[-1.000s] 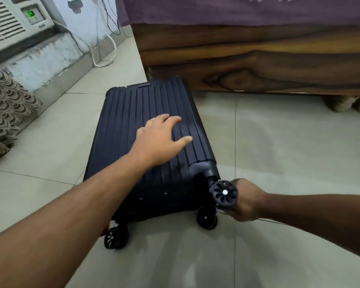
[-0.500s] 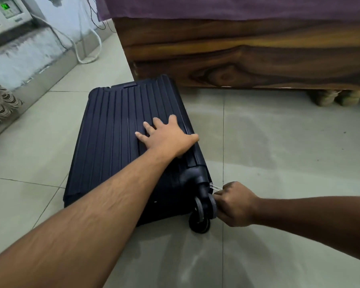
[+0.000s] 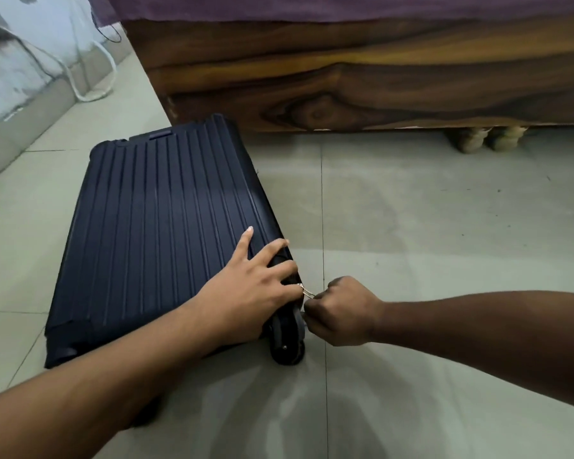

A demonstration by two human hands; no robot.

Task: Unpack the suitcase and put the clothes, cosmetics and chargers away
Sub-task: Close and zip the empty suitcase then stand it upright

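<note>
1. White cable (image 3: 80, 77) lies looped on the floor (image 3: 428, 226) by the far-left wall.
2. Dark blue ribbed suitcase (image 3: 159, 233) lies flat and closed on the floor tiles, top end just beside the wooden bed frame (image 3: 362, 81).
3. Left hand (image 3: 249, 293): arm reaches in from lower left, palm down, fingers spread and straight, pressing the shell at its near right corner. Versus 0.5 s ago: hand has slid from mid-lid down to this corner.
4. Wheel (image 3: 287, 339) sits under that corner, touching the floor.
5. Zipper pull (image 3: 307, 290), small and metallic, is pinched by the right hand (image 3: 342, 311); fingers curled tight, forearm level from the right. Earlier it gripped lower, at the wheel.
</note>
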